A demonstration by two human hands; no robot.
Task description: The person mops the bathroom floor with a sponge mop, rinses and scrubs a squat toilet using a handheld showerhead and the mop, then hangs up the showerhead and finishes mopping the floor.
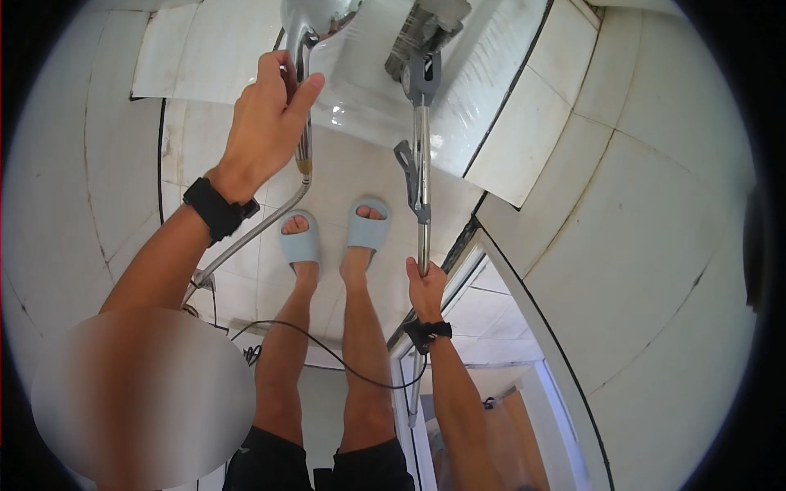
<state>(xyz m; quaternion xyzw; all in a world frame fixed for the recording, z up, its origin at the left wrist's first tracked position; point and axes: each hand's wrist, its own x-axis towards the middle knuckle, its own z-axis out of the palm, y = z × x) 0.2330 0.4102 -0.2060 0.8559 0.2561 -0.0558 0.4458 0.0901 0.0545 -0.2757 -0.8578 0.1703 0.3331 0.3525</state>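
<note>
My left hand point(270, 114) is wrapped round the handle of a chrome shower head point(304, 135) at the upper left, with its metal hose point(254, 233) running down to the lower left. The shower head's face lies over a white basin point(352, 106). Lower right, my right hand point(426, 286) grips the metal pole of a mop point(423, 164). A grey clamp and lever sit along that pole, and its grey, wet-looking mop head point(422, 37) is inside the basin at the top.
My feet in light blue slippers point(367, 225) stand on the tiled floor point(327, 168). Tiled walls point(647, 204) rise at both sides. A doorway frame point(544, 393) is at the lower right. A thin black cable point(327, 348) hangs across my legs.
</note>
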